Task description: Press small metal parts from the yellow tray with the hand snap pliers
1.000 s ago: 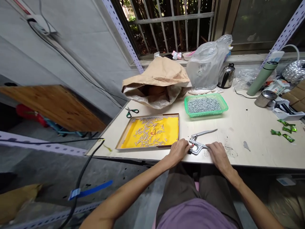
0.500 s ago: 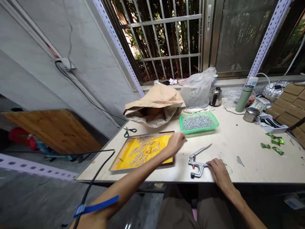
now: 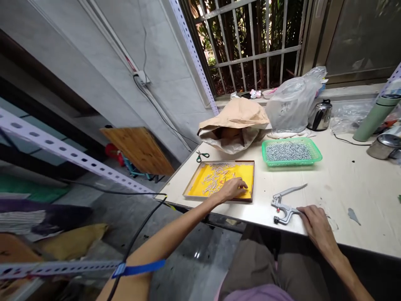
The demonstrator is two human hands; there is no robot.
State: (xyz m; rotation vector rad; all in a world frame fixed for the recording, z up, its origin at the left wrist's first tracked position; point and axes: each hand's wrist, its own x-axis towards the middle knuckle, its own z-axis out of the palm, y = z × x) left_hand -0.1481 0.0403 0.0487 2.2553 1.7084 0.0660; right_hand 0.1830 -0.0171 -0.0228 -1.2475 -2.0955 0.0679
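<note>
Pliers (image 3: pixel 283 205) on pale table (image 3: pixel 344 184) — barred window (image 3: pixel 250 42), grey wall (image 3: pixel 94 62)

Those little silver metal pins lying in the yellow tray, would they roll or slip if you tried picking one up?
The small silver metal pins look like short cylinders, so they would probably roll if nudged. They seem smooth and tiny, likely light and slippery to pinch. The left hand rests among them in the yellow tray, whose raised brown rim should keep them in.

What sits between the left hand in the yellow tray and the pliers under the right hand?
Nothing visible. The left hand rests on the small metal pieces in the yellow tray; the right hand holds the handle of the pliers. Between them lie only the tray's low rim and bare table.
</note>
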